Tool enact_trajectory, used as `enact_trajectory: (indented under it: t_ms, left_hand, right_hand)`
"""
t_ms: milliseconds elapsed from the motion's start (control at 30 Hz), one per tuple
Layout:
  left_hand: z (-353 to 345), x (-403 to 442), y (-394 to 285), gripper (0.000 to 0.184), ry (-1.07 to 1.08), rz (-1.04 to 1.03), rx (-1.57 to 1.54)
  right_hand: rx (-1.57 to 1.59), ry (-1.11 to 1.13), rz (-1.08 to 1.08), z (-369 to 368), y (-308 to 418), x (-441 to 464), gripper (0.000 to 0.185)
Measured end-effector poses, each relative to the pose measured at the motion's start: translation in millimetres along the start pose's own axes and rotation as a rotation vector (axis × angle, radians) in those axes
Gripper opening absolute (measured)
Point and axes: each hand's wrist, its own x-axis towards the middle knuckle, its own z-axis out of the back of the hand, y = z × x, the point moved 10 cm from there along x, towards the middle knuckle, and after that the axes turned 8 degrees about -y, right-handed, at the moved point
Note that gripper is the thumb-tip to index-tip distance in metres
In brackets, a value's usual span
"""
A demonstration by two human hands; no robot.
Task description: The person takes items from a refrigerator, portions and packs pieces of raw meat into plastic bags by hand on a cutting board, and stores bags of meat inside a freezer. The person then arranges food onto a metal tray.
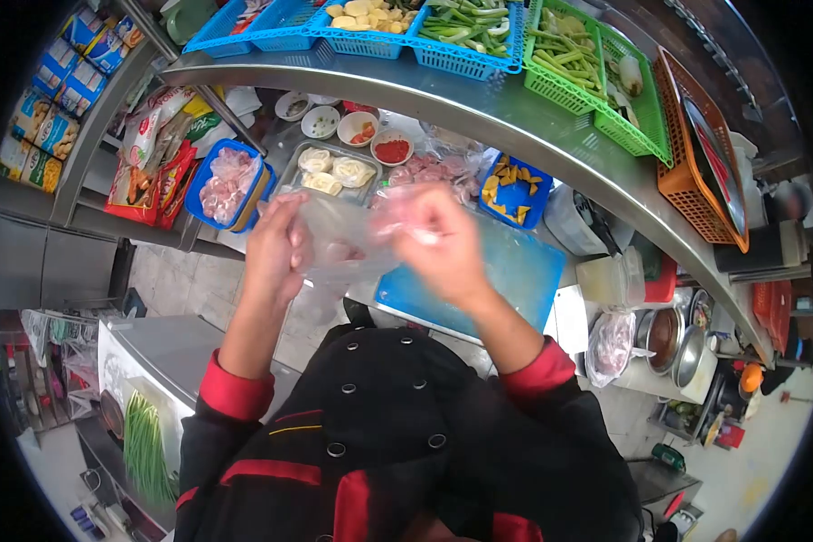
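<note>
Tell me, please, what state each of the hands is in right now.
Left hand: closed, holding one side of the clear plastic bag.
Right hand: blurred, but fingers curled closed, apparently on the bag's other side.

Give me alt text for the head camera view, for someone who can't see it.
A person's left hand and right hand hold up a clear plastic bag near a blue cutting board. Raw meat lies beyond the board; above, baskets of vegetables line a steel shelf.
</note>
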Motion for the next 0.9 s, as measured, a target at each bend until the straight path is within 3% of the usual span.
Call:
enact_trajectory:
  t_ms: [33,100,133,167,200,267,333,467,533,567,633,667,733,767,833,867,900]
  left_hand:
    - [-4.5,2.9,6.1,0.013,0.011,0.013,0.010]
    - [-3.4,1.5,-1.6,0.014,-0.010,-0.024,0.038]
    - [-2.1,1.1,-10.5,0.014,-0.036,-0.067,0.062]
    - [-2.4,-3.1,-18.7,0.014,-0.041,-0.070,0.051]
    - [-3.2,-12.7,-28.3,0.013,-0.021,-0.066,0.001]
    - [-4.5,-25.5,-34.3,0.011,0.002,-0.055,-0.026]
    - [-18.8,-31.0,-34.4,0.013,0.094,-0.038,-0.038]
    - [-25.1,-28.7,-35.7,0.013,0.126,-0.050,-0.033]
    - [-13.5,-24.3,-35.0,0.014,0.045,-0.045,0.002]
    - [-9.7,-20.5,-34.4,0.014,0.040,-0.044,-0.001]
    - [1.9,-9.9,-26.6,0.013,0.006,-0.029,0.006]
    - [4.4,-6.4,-22.1,0.013,0.008,-0.028,0.004]
    - [8.9,1.3,-17.8,0.012,-0.017,-0.021,0.005]
    - [9.2,2.7,-19.9,0.012,-0.007,-0.025,0.006]
    - [16.4,3.3,-21.9,0.011,-0.020,-0.035,-0.005]
    - [17.1,3.9,-23.6,0.011,-0.022,-0.035,-0.009]
    - [18.1,3.8,-28.2,0.011,-0.026,-0.047,-0.010]
  right_hand:
    - [-0.007,-0.003,-0.001,-3.6,2.4,1.4,0.019]
    - [-0.270,0.332,0.062,-39.9,-1.4,0.5,0.008]
    - [-0.273,0.335,0.063,-30.8,-7.6,9.1,0.008]
    - [-0.334,0.192,-0.050,2.8,-31.0,26.0,0.010]
    - [-0.389,0.047,-0.169,31.4,-60.6,36.4,0.013]
    - [-0.800,0.190,-0.045,37.6,-171.9,23.2,0.017]
    - [-1.170,0.294,-0.095,37.5,-250.6,-10.4,0.018]
    - [-1.281,0.282,-0.073,54.7,-292.5,-47.0,0.027]
    - [-0.832,0.067,-0.068,76.5,-280.0,-43.0,0.029]
    - [-0.831,0.073,-0.068,84.5,-274.0,-37.4,0.029]
    - [-0.530,0.071,-0.477,95.4,-253.3,-23.2,0.030]
    - [-0.532,0.070,-0.477,90.5,-249.0,-23.9,0.030]
    - [-0.787,0.116,0.056,55.2,-200.0,-18.9,0.033]
    - [-0.791,0.107,0.061,50.5,-199.6,-30.1,0.033]
    - [-1.158,0.426,-0.093,37.0,-250.8,-76.1,0.044]
    - [-1.160,0.431,-0.092,40.6,-269.1,-81.4,0.044]
    - [-1.135,0.409,-0.221,52.2,-297.7,-88.0,0.044]
